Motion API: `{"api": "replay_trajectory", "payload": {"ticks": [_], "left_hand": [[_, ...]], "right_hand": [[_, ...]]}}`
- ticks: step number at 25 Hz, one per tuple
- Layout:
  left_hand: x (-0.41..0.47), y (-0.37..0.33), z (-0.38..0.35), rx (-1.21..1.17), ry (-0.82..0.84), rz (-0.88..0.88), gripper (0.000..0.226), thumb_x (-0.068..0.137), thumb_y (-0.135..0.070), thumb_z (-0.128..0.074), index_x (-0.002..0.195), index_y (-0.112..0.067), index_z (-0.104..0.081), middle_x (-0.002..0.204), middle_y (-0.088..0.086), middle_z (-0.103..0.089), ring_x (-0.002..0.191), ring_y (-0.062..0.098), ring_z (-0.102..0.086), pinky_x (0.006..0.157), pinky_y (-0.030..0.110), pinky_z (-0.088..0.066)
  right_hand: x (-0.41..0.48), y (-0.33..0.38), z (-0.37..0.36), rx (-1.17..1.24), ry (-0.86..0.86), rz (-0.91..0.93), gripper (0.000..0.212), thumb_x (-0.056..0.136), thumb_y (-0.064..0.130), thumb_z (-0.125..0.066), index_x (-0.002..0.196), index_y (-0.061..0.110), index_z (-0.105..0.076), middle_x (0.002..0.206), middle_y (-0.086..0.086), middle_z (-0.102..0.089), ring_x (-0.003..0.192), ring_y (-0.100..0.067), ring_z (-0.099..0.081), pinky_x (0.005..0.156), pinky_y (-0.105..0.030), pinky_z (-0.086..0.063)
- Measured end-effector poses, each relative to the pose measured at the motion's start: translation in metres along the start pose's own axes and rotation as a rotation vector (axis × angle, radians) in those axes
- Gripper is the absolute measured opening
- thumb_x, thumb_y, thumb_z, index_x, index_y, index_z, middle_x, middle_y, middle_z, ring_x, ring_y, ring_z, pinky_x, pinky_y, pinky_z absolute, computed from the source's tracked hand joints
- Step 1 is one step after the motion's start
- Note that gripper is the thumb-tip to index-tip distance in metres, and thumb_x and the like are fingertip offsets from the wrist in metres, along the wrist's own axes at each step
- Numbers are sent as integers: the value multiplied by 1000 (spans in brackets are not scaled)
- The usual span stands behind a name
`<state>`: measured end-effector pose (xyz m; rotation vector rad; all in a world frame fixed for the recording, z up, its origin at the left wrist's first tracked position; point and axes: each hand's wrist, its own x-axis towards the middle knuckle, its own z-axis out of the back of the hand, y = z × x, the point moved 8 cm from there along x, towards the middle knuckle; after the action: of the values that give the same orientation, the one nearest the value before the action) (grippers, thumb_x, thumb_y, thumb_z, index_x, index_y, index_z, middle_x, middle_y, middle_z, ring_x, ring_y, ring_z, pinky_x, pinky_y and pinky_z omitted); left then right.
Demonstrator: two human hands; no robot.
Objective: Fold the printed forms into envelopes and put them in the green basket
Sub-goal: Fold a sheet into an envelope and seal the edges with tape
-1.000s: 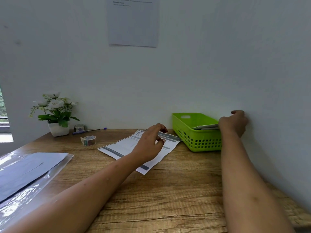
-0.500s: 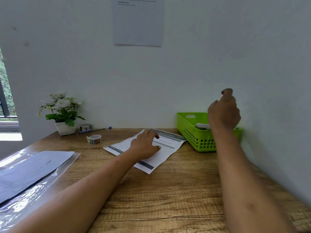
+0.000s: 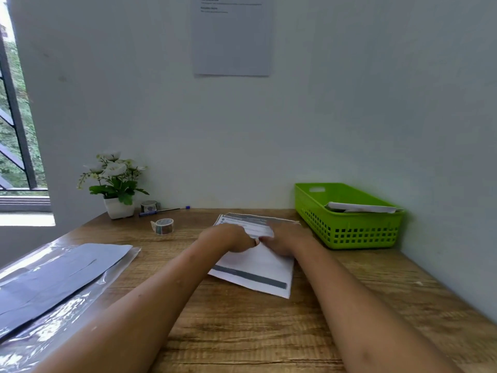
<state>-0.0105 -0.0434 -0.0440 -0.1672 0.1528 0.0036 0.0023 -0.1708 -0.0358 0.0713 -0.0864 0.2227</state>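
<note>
Printed form lies mid-bench, its dark bands and lines too blurred to read. Left hand and right hand rest knuckles-up on its middle, thumbs touching; whether they pinch it or only press cannot be told. Green basket stands just right, holding folded papers. Tape roll, pen and potted flowers sit far left.

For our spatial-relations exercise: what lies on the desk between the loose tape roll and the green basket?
Head view: the printed form lies between tape roll and green basket, with left hand and right hand on it.
</note>
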Motion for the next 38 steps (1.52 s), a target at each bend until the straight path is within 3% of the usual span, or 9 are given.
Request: {"api": "replay_trajectory", "payload": {"ticks": [2, 3, 6, 11, 19, 25, 30, 34, 38], "left_hand": [[-2, 6, 14, -182, -83, 5, 50, 93, -51, -43, 126, -14, -51, 107, 2, -67, 82, 17, -67, 87, 35, -50], [-1, 13, 19, -208, -136, 13, 45, 92, -47, -47, 121, -13, -55, 103, 0, -68, 78, 16, -65, 82, 32, -51], [0, 35, 25, -188, -263, 43, 40, 90, -37, -54, 124, -15, -57, 122, 6, -61, 101, 22, -58, 87, 32, -47], [11, 77, 13, -285, -199, 136, 71, 89, -45, -57, 148, -22, -26, 148, 12, -39, 132, 32, -40, 109, 38, -32], [16, 94, 20, -1125, -349, 11, 59, 81, 13, -61, 128, -22, -50, 106, 9, -64, 101, 22, -62, 84, 35, -55], [14, 88, 29, -1262, -362, -74, 36, 84, 15, -55, 104, -14, -65, 100, 9, -65, 88, 21, -64, 68, 29, -58], [5, 79, 44, -1297, -448, -185, 30, 79, 18, -60, 85, -11, -64, 84, 6, -64, 74, 19, -62, 53, 15, -55], [0, 73, 51, -1239, -496, -246, 34, 75, 22, -61, 71, -11, -59, 82, -1, -61, 77, 13, -59, 59, 9, -53], [0, 73, 52, -1250, -485, -245, 36, 75, 23, -59, 74, -14, -60, 96, 5, -63, 88, 22, -60, 81, 33, -56]], "right_hand": [[8, -9, -16, 13, 105, -5, 70, 92, 62, -31, 150, 24, -23, 158, -7, -21, 144, -27, -24, 116, -38, -21], [12, -12, -20, 62, 128, 4, 72, 90, 65, -33, 150, 25, -23, 159, -7, -19, 145, -26, -22, 117, -38, -20], [17, -10, -23, 237, 149, 57, 83, 82, 69, -48, 149, 26, -26, 159, -4, -20, 145, -23, -23, 118, -35, -20], [16, -11, -19, 396, 110, 101, 91, 73, 64, -64, 148, 29, -26, 157, -1, -24, 143, -20, -27, 117, -31, -23], [24, -14, -12, 451, 1, 103, 101, 65, 56, -77, 148, 26, -27, 155, -4, -25, 140, -23, -29, 116, -36, -26], [26, -41, 19, 742, -400, 10, 51, 73, 6, -77, 121, 11, -61, 126, -14, -57, 115, -24, -55, 94, -23, -40], [22, -40, 28, 798, -448, 11, 43, 71, 1, -76, 111, 13, -67, 122, -11, -60, 111, -21, -56, 82, -12, -34], [12, -30, 39, 724, -467, 75, 71, 69, 11, -81, 133, 18, -52, 142, -10, -37, 130, -23, -40, 96, -12, -26], [6, -28, 52, 786, -557, 99, 82, 68, 19, -84, 139, 20, -44, 150, -9, -24, 136, -19, -30, 105, -18, -23]]}}
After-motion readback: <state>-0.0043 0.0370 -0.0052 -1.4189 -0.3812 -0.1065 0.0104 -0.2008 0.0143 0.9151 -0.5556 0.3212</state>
